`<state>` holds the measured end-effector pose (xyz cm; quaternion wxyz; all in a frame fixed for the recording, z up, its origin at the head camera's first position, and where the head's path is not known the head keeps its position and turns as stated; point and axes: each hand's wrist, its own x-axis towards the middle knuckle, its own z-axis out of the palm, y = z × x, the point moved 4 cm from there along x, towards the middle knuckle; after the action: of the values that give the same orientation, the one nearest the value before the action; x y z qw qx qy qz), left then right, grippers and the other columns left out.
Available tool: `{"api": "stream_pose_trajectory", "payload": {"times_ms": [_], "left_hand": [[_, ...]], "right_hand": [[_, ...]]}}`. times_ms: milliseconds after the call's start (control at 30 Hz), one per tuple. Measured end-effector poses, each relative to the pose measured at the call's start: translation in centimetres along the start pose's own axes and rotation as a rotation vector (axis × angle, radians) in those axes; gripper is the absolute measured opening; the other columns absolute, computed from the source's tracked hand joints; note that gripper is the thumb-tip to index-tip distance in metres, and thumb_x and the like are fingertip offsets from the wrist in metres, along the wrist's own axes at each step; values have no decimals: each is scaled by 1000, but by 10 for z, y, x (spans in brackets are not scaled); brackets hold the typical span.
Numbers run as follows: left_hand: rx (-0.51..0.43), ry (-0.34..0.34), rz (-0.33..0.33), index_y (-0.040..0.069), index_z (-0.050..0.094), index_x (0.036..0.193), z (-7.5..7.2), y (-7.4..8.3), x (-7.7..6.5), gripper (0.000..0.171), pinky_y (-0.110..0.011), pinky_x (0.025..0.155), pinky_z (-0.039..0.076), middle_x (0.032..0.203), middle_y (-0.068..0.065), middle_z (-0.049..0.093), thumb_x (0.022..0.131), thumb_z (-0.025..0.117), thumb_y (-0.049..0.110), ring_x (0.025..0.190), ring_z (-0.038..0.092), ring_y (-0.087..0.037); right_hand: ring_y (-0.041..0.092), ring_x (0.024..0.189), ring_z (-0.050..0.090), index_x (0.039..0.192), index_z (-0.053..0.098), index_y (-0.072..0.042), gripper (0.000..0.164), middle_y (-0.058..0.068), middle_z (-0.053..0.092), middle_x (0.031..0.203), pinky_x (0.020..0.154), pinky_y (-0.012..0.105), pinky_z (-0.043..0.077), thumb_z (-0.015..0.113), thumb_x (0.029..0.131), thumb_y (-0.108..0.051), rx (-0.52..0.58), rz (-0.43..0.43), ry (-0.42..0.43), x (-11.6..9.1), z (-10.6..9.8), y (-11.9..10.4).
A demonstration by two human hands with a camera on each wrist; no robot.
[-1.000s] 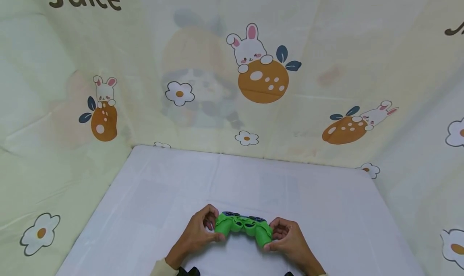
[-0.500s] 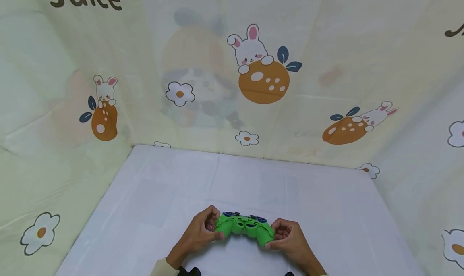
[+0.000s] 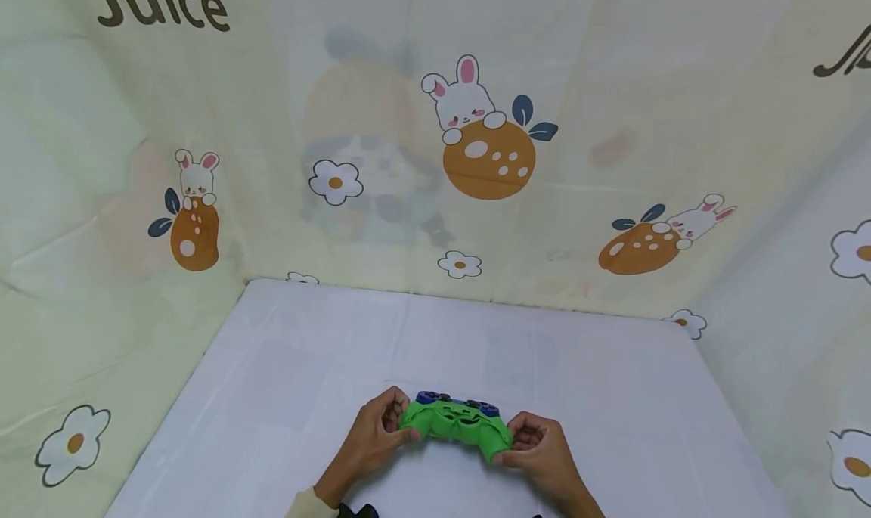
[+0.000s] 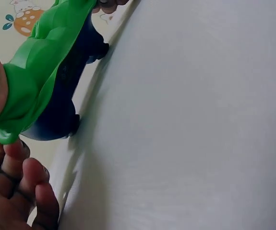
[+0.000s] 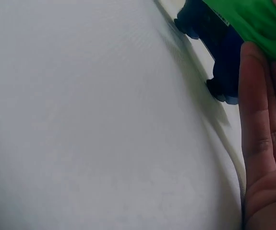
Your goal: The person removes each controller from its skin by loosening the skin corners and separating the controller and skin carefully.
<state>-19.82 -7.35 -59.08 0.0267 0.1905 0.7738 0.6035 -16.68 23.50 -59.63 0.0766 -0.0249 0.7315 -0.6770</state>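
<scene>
A dark blue game controller (image 3: pixel 430 397) sits partly inside a green silicone cover (image 3: pixel 457 421), held low over the front middle of the table. Its blue upper side with the buttons and thumbsticks shows beyond the cover's edge. My left hand (image 3: pixel 373 436) pinches the cover's left grip end between thumb and fingers. On the other end, my right hand (image 3: pixel 548 448) pinches the right grip the same way. In the left wrist view the blue body (image 4: pixel 56 117) bulges out beneath the stretched cover (image 4: pixel 46 52). The right wrist view shows straight fingers (image 5: pixel 255 105) against the green and blue edge.
A white-covered table (image 3: pixel 306 336) spreads around the hands. Behind it hangs a cream cloth (image 3: pixel 381 268) printed with rabbits, oranges and flowers, and similar cloth walls stand at the left and right.
The controller has tilted slightly and more of its blue upper side shows above the green cover. Both hands keep their hold, with only small shifts. The head view has moved a little.
</scene>
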Motion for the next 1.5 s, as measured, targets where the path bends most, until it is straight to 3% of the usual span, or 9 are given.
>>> {"api": "stream_pose_trajectory", "payload": {"times_ms": [100, 233, 467, 733, 967, 1167, 1367, 1500], "left_hand": [[22, 23, -59, 15, 59, 97, 3, -1, 2, 39, -19, 63, 40, 75, -7, 52, 78, 90, 31, 68, 45, -3], [73, 45, -69, 16, 56, 94, 11, 1, 5, 39, -18, 63, 38, 72, -5, 49, 79, 90, 29, 64, 41, -2], [121, 105, -70, 20, 59, 95, 16, 7, 13, 37, -19, 64, 41, 74, 4, 51, 79, 89, 36, 66, 43, -2], [170, 63, -34, 21, 62, 94, 11, 8, 14, 35, -20, 64, 43, 79, 1, 57, 78, 92, 28, 70, 49, -6], [233, 47, -7, 20, 65, 96, 10, 6, 13, 38, -22, 69, 47, 85, 0, 62, 75, 94, 29, 75, 56, -15], [357, 84, 15, 22, 67, 101, 6, 9, 9, 41, -24, 75, 49, 92, 3, 70, 74, 95, 36, 81, 59, -14], [348, 76, 41, 20, 66, 108, 4, 14, 11, 50, -27, 78, 49, 97, 2, 70, 71, 97, 34, 85, 60, -18], [312, 65, 3, 21, 65, 114, 3, 16, 14, 53, -27, 77, 50, 102, 7, 70, 73, 97, 34, 90, 61, -17]], "right_hand": [[7, 74, 69, 95, 65, 11, 38, -1, 72, 80, 69, 23, 60, 91, 68, 8, -21, -9, 43, 0, 1, 1], [11, 75, 73, 93, 67, 8, 29, 0, 73, 81, 70, 26, 62, 88, 73, 8, -56, -25, 91, 4, 3, 0], [16, 85, 76, 99, 66, 10, 31, 7, 73, 91, 76, 29, 64, 84, 75, 9, -50, -13, 54, 8, 14, -3], [11, 84, 74, 104, 64, 14, 37, 3, 72, 92, 77, 26, 63, 82, 73, 14, -34, -35, 28, 8, 12, -4], [16, 97, 78, 110, 67, 8, 43, 14, 72, 111, 89, 30, 63, 92, 77, -3, -90, -2, -58, 4, 15, -3], [16, 95, 77, 110, 75, -7, 50, 12, 76, 111, 88, 26, 62, 101, 68, -12, -216, -3, 72, 0, 13, -10], [19, 87, 77, 104, 77, -12, 47, 5, 80, 100, 81, 26, 62, 103, 65, -18, -286, -26, 167, 1, 12, -21], [18, 87, 76, 103, 78, -15, 44, 2, 79, 100, 81, 27, 61, 102, 67, -23, -336, -68, 179, 6, 16, -31]]}}
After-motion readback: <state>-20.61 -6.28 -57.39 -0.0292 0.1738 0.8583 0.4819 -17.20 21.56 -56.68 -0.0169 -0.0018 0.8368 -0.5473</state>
